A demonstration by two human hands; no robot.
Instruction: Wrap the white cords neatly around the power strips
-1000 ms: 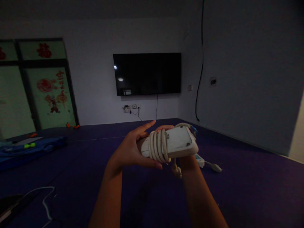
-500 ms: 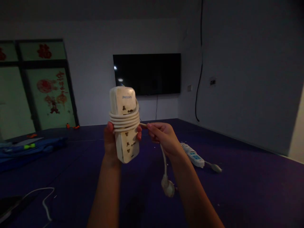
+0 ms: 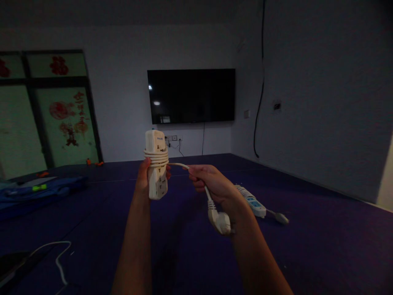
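Note:
My left hand (image 3: 143, 176) is closed around a white power strip (image 3: 158, 184), held upright in front of me. Several turns of its white cord (image 3: 156, 157) wrap around the strip's middle. From the wraps, a short length of cord runs right to my right hand (image 3: 210, 180), whose thumb and fingers pinch it. Below that pinch hangs the cord's end with a white plug (image 3: 220, 219), close to my right wrist. Part of my left fingers is hidden behind the strip.
A second power strip (image 3: 253, 203), its cord also wound, lies on the purple floor (image 3: 196, 254) at right. Blue cloth (image 3: 61, 190) lies at left, near a white cable (image 3: 59, 266). A television (image 3: 192, 96) hangs on the far wall; a black cable (image 3: 259, 110) dangles at right.
The power strip has moved farther from me and turned slightly, looking smaller. My right hand has drawn the cord slightly away from it, and the plug has swung up and right.

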